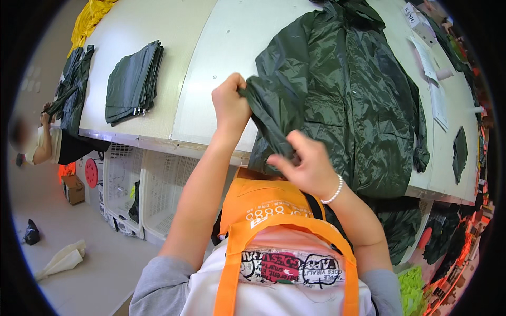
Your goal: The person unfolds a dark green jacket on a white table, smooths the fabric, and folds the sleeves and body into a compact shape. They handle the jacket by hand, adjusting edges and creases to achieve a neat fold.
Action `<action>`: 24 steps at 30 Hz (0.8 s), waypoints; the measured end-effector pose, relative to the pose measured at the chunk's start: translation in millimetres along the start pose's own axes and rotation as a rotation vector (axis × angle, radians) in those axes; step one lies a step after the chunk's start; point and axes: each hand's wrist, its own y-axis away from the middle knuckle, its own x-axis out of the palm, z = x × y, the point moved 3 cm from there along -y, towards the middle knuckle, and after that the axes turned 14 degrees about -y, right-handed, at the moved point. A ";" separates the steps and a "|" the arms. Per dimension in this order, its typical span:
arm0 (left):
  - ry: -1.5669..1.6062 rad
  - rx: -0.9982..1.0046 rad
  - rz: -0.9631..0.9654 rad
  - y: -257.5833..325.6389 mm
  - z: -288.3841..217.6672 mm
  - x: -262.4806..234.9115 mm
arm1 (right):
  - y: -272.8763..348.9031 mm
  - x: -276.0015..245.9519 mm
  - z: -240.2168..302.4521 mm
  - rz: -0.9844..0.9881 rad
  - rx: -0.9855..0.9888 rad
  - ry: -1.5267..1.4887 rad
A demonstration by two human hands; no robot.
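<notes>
A dark green, shiny jacket (369, 110), like a raincoat, lies front up on the table with its lower edge toward me. Its left-side sleeve (274, 105) is lifted and bent toward my body. My left hand (231, 105) is closed on the folded edge of that sleeve, at its upper left. Lower down, my right hand (311, 166) is beside the hanging part of the sleeve, thumb and forefinger apart. Slight blur covers this hand, and its other fingers are partly hidden. A white beaded bracelet circles the right wrist.
A stack of folded dark green pieces (132, 84) lies left on the pale table (205, 31). White plastic crates (163, 184) stand underneath. At far left another person (45, 142) handles dark fabric. Papers (424, 58) and a small dark piece (459, 152) lie right.
</notes>
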 end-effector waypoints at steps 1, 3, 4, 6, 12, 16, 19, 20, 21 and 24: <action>0.004 0.057 -0.086 -3.9 -7.8 -1.1 | 3.4 8.4 -1.1 0.082 0.046 -0.059; 0.174 -0.033 0.181 4.0 -12.6 5.0 | -6.0 -16.4 -8.6 0.014 0.143 -0.010; 0.318 -0.066 0.369 14.0 -26.5 2.0 | -9.6 -27.7 -18.0 -0.125 0.225 -0.162; 0.480 0.025 0.589 44.0 -41.8 -0.3 | -17.7 -56.2 -27.0 -0.289 0.220 -0.167; 0.326 0.057 0.270 34.2 -29.6 -21.2 | -0.8 -59.4 -12.7 -0.308 0.453 -0.282; 0.748 -0.162 0.545 38.7 -43.0 -29.7 | 5.5 -55.6 11.0 -0.079 0.532 -0.537; 0.769 -0.017 0.660 50.2 -61.1 -32.0 | 0.2 -43.8 18.9 -0.182 0.448 -0.597; 0.575 0.046 0.641 51.0 -60.9 -32.7 | 0.6 -47.7 14.8 -0.286 0.373 -0.466; 0.384 0.121 0.444 43.1 -48.9 -37.2 | 0.2 -51.1 9.9 -0.386 0.299 -0.338; -0.045 0.264 -0.006 27.6 -19.7 -52.1 | 6.2 -68.3 -1.4 -0.538 0.049 0.041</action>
